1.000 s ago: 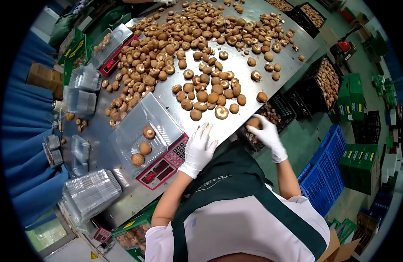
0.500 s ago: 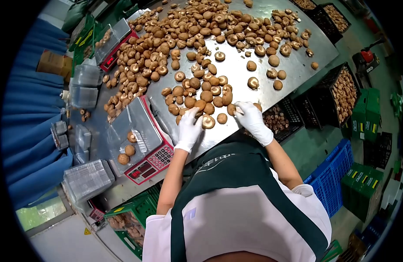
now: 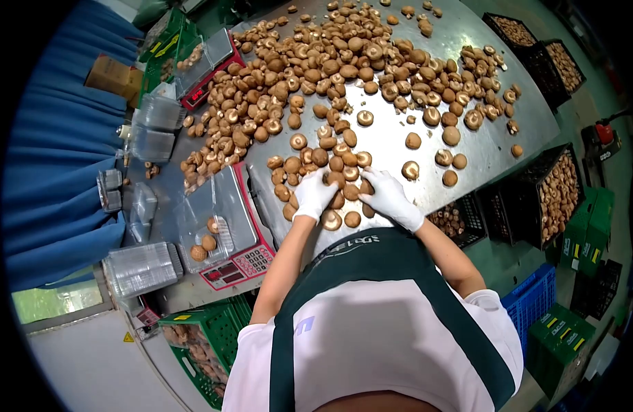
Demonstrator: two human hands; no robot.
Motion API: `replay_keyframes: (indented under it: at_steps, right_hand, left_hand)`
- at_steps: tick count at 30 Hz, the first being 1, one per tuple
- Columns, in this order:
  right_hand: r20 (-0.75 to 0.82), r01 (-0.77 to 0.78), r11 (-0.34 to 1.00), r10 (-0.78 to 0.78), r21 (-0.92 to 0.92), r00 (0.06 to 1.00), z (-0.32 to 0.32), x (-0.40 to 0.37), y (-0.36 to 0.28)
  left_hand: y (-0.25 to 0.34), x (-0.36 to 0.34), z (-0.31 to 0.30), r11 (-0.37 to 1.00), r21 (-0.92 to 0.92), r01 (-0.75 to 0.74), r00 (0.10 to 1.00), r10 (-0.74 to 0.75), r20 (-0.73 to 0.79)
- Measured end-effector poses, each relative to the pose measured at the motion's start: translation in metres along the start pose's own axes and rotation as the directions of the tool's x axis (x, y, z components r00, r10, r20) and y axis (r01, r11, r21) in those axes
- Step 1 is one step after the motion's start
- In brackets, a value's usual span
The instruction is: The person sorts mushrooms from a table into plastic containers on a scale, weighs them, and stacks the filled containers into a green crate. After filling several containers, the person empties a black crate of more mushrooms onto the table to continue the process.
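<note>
Brown shiitake mushrooms [image 3: 350,191] lie in a small cluster at the near edge of the steel table. My left hand [image 3: 315,195], in a white glove, is at the cluster's near side, with fingers and thumb curled on a mushroom [image 3: 336,179]. Facing it from the right, my gloved right hand [image 3: 389,198] has its fingers closed against another mushroom [image 3: 366,187]. The undersides of both grips are hidden. Between my wrists lie a mushroom with its pale underside up [image 3: 331,220] and a brown-capped one [image 3: 352,219].
A large mushroom heap [image 3: 316,62] covers the table's far side. Left of my arm, a red-framed scale [image 3: 251,257] carries a clear tray [image 3: 205,223] with several mushrooms. Stacked clear trays [image 3: 141,270] stand farther left. Black crates of mushrooms [image 3: 557,192] stand to the right.
My hands have come closer together around the cluster, drawing some mushrooms inward. The whole view has shifted slightly, so the table appears lower and farther right.
</note>
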State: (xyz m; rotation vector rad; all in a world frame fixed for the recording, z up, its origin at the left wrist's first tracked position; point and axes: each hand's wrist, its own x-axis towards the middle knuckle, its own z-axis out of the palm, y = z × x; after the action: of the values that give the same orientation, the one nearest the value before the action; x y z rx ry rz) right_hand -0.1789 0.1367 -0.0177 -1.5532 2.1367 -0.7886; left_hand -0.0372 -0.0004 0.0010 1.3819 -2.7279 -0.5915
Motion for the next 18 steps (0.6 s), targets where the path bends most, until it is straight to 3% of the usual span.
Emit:
replay_keyframes:
  at_steps: [1,3,5,7,8,9,13,15,16,17,18]
  right_hand:
    - [0.046,-0.035,0.998,0.033,0.052,0.998,-0.006,0.001,0.002]
    - [0.123,-0.121,0.974,0.098,0.194,0.988,-0.017,0.0,0.003]
    - [0.106,-0.099,0.97,0.077,0.222,0.991,-0.015,0.0,0.009]
    - [0.069,-0.118,0.967,0.105,0.225,0.992,-0.018,-0.001,0.009]
    - [0.062,-0.144,0.962,0.133,0.231,0.989,-0.02,0.001,0.008]
    - [0.074,-0.146,0.963,0.132,0.226,0.988,-0.021,0.005,0.009]
    - [0.062,-0.2,0.962,0.192,0.184,0.979,-0.029,0.028,0.004]
    - [-0.023,-0.186,0.969,0.192,0.165,0.981,-0.034,0.039,0.002]
    - [-0.014,-0.177,0.972,0.181,0.156,0.983,-0.032,0.05,0.007]
    - [0.027,-0.234,0.947,0.234,0.219,0.972,-0.032,0.06,0.009]
    - [0.01,-0.215,0.95,0.219,0.226,0.976,-0.03,0.07,0.012]
  left_hand:
    - [-0.011,0.002,0.003,0.954,-0.285,0.097,0.993,-0.113,-0.04]
    - [-0.02,-0.001,0.002,0.837,-0.544,0.057,0.979,-0.154,-0.133]
    - [-0.016,-0.005,-0.008,0.823,-0.553,0.129,0.979,-0.193,-0.059]
    - [-0.011,-0.008,-0.003,0.97,-0.132,-0.206,0.96,0.174,-0.219]
    - [-0.008,-0.006,0.005,0.975,0.03,-0.221,0.969,0.223,-0.104]
    - [0.001,-0.01,0.01,0.959,0.159,-0.233,0.962,0.251,-0.109]
    - [0.003,0.0,0.025,0.983,0.111,-0.148,0.986,0.156,-0.061]
    - [-0.005,0.001,0.018,0.943,-0.254,-0.215,0.967,0.169,-0.192]
    - [-0.003,-0.003,0.008,0.89,-0.432,-0.147,0.98,0.071,-0.186]
    - [-0.002,-0.009,-0.004,0.766,-0.643,0.0,0.998,-0.036,-0.043]
    - [-0.005,-0.013,-0.008,0.555,-0.83,0.05,0.997,-0.071,0.013]
